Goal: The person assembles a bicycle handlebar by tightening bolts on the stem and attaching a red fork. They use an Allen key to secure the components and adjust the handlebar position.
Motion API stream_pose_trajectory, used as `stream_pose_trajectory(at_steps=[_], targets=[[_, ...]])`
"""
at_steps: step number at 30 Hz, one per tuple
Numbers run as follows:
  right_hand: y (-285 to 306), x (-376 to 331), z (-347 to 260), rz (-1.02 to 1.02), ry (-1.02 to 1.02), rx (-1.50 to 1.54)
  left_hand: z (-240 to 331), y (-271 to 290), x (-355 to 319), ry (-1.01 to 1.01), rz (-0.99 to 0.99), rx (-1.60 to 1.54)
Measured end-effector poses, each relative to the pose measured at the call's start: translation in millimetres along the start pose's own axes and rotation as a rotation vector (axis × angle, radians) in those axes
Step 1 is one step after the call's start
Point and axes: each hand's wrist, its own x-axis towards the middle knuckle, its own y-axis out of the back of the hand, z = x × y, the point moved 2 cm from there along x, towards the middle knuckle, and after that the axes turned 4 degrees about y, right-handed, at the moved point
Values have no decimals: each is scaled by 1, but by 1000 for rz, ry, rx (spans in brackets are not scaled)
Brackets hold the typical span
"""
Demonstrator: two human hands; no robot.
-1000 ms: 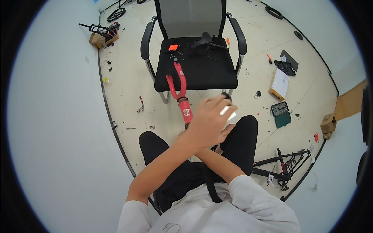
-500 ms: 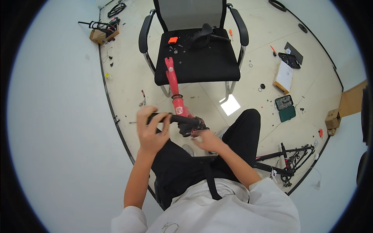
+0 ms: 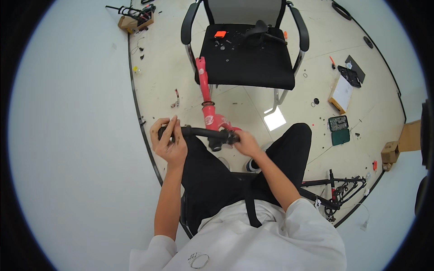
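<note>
A black bicycle handlebar lies crosswise above my lap. My left hand holds its left end, with the thumb and fingers bent round the dark grip. My right hand is closed at the bar's other end, beside the black clamp; its fingertips are partly hidden. Under the bar hangs a dark stem piece. Just behind this is a pink bicycle frame part, with a dark ring round its tube and a forked far end reaching the chair seat's front left edge.
Ahead stands a black armchair bearing a bicycle saddle, an orange block and small metal parts. On the floor at right lie a green case, a white-topped box and a black bicycle frame. A wall rises close at left.
My right hand has risen from below the clamp to the bar's right end. My left hand has shifted left along with the bar. The view has swung, so the chair appears further right and higher.
</note>
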Motion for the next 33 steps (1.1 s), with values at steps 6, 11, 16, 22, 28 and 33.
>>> stream_pose_trajectory(at_steps=[6, 11, 16, 22, 28, 33], targets=[[79, 28, -6, 90, 102, -384, -34, 18, -65, 163, 58, 52], [125, 48, -35, 110, 310, -583, -48, 26, -120, 427, -118, 43], [146, 63, -61, 148, 413, -754, -47, 17, -142, 532, -429, -37], [140, 42, -42, 179, 338, -825, -40, 22, -102, 641, -670, -15], [126, -31, -40, 408, 305, -793, -29, 27, -89, 517, -810, 162], [132, -56, -39, 539, 187, -875, -45, -13, -72, 441, -852, 159]])
